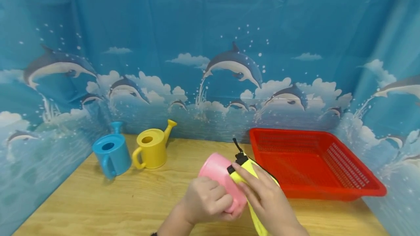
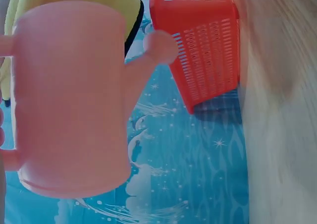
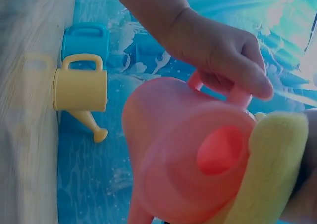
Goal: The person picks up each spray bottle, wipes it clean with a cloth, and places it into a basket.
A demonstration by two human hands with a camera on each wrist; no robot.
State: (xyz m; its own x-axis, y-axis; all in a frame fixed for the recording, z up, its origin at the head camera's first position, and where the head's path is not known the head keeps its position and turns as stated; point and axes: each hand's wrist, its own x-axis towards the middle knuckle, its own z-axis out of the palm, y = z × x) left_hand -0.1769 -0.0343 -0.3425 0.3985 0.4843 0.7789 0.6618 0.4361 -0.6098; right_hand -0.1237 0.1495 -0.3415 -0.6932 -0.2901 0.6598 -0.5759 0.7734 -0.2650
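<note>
My left hand (image 1: 208,197) grips the handle of a pink watering can (image 1: 218,170), which is tilted over the table. Its spout points toward the red basket in the left wrist view, and its top opening shows in the right wrist view. With my right hand (image 1: 267,199) I hold a fluffy yellow cloth (image 3: 272,169) with black trim and a black cord loop against the can's side. The right fingers lie over the cloth, and the right thumb is hidden. Part of the cloth hangs down below that hand.
A blue watering can (image 1: 113,156) and a yellow watering can (image 1: 152,152) stand upright at the back left of the wooden table (image 1: 98,207). At the right is a red plastic basket (image 1: 328,192) with slotted sides. A dolphin-print curtain (image 1: 197,17) encloses the back and sides.
</note>
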